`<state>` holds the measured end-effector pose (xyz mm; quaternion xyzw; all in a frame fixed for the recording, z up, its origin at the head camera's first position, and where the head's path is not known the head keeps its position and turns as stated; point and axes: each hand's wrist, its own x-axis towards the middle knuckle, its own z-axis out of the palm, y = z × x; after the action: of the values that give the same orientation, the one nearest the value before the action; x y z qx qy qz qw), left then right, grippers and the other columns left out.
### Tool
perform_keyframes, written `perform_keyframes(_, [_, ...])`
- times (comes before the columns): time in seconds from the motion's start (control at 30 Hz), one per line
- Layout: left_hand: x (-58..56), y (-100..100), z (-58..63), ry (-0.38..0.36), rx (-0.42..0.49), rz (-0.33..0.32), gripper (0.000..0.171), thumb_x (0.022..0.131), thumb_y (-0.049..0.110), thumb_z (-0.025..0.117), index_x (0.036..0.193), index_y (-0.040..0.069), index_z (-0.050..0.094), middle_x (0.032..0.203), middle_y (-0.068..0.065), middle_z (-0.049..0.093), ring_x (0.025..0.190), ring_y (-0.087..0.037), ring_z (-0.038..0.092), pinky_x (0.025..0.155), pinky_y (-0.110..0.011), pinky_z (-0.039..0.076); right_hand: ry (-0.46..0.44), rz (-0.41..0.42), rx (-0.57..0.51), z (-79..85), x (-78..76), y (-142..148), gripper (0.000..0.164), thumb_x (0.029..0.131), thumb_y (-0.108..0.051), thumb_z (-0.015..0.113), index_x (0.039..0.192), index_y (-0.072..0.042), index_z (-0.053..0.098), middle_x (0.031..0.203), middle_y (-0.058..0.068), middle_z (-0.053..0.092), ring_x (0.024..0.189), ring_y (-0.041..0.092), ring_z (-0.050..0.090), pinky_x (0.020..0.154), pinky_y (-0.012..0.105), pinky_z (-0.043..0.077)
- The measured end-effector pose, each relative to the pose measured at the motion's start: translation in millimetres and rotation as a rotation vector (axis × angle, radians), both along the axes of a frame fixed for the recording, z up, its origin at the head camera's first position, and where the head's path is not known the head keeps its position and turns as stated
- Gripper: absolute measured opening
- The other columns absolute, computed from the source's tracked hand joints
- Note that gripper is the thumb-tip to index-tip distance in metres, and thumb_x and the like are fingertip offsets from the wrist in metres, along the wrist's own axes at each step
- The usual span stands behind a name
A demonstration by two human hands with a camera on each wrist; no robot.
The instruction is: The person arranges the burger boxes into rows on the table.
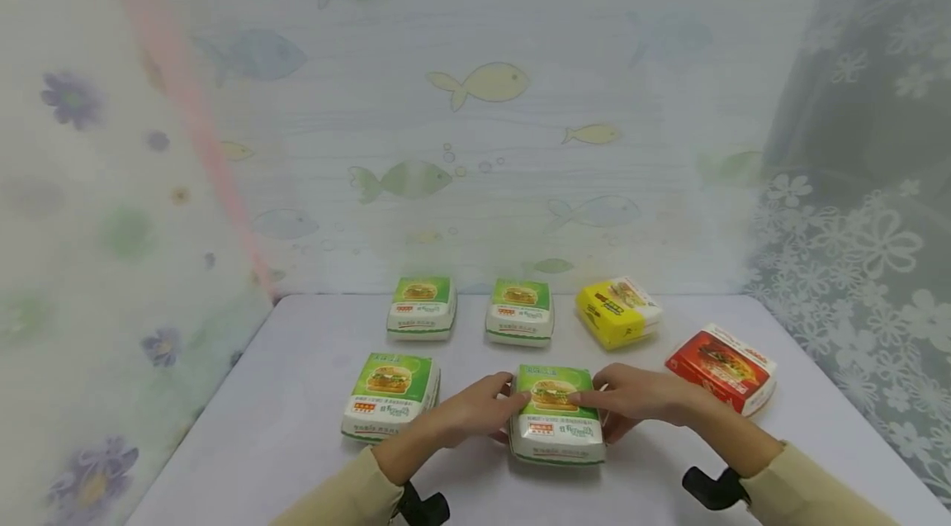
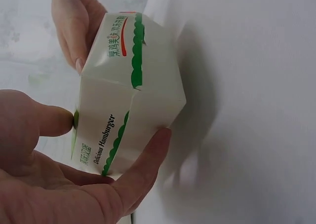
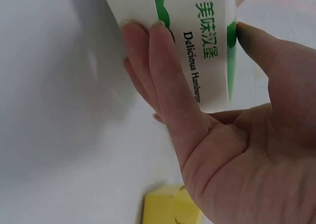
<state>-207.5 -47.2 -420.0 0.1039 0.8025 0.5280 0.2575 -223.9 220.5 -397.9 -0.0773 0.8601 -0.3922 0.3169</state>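
A green and white hamburger box (image 1: 559, 427) is held between both hands near the front middle of the table. My left hand (image 1: 479, 409) grips its left side, thumb on the green top and fingers along the side and lower edge, as the left wrist view shows. On the opposite side my right hand (image 1: 639, 395) holds it the same way, thumb on top. "Delicious Hamburger" is printed on the box's side (image 3: 197, 51) in the right wrist view. Beneath the box a shadow falls on the white table (image 2: 256, 115), and it looks slightly raised. Its lid is closed.
Another green box (image 1: 391, 395) stands left of my left hand. Two more green boxes, one at back left (image 1: 421, 309) and one at back middle (image 1: 520, 312), stand near a yellow box (image 1: 618, 311). A red box (image 1: 722, 369) lies beyond my right wrist. Patterned curtains surround the table.
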Motion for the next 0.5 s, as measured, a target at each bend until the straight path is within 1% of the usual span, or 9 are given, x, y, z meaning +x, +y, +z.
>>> perform_keyframes(0.13, [-0.8,-7.5,4.3,0.001,-0.032,0.007,0.050,0.108,0.029,0.052,0.145,-0.005,0.045,0.129,-0.016,0.056,0.108,-0.026,0.061,0.083,-0.046,0.059,0.025,-0.010,-0.002,-0.4,-0.6,-12.5,0.058,0.100,-0.045,0.066,0.126,0.006,0.060,0.096,0.008,0.070,0.079,0.023,0.072,0.075,0.038,0.062])
perform_keyframes(0.27, [-1.8,-13.4,5.3,0.013,-0.052,0.027,0.049,0.109,0.028,0.048,0.144,-0.006,0.045,0.122,-0.015,0.059,0.107,-0.026,0.061,0.083,-0.045,0.059,0.041,-0.010,-0.012,-0.1,-1.2,-23.4,0.060,0.100,-0.045,0.065,0.127,0.008,0.058,0.096,0.008,0.070,0.079,0.023,0.073,0.074,0.037,0.062])
perform_keyframes(0.5, [-3.1,-22.4,7.2,0.006,-0.067,0.050,0.053,0.109,0.028,0.046,0.148,-0.007,0.041,0.130,-0.017,0.057,0.110,-0.026,0.060,0.084,-0.045,0.058,0.038,-0.006,-0.037,-0.2,-3.2,-34.3,0.057,0.100,-0.043,0.065,0.125,0.008,0.059,0.096,0.009,0.070,0.079,0.023,0.073,0.073,0.037,0.063])
